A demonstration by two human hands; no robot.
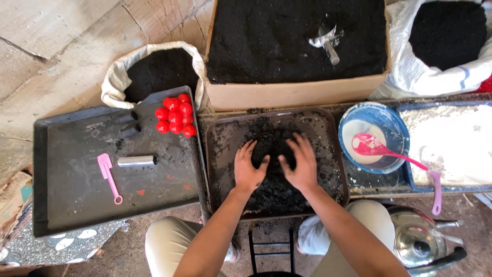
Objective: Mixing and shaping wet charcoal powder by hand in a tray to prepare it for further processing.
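Observation:
My left hand [248,168] and my right hand [301,163] both lie palm down, fingers spread, on a mound of black powder [272,139] in a dark metal tray [218,154] in front of me. The hands press on the powder side by side and hold nothing. To the left, a larger dark tray [66,205] carries a cluster of red balls [176,115], a short metal cylinder [137,161] and a small pink spatula [108,174].
A cardboard box [292,94] of black powder with a metal scoop [326,40] stands behind. Two white sacks [119,77] [410,72] hold more powder. On the right sit a blue bowl [394,123] with white paste and a pink spoon [376,149], a tray of white powder [451,138], and a steel kettle [420,241].

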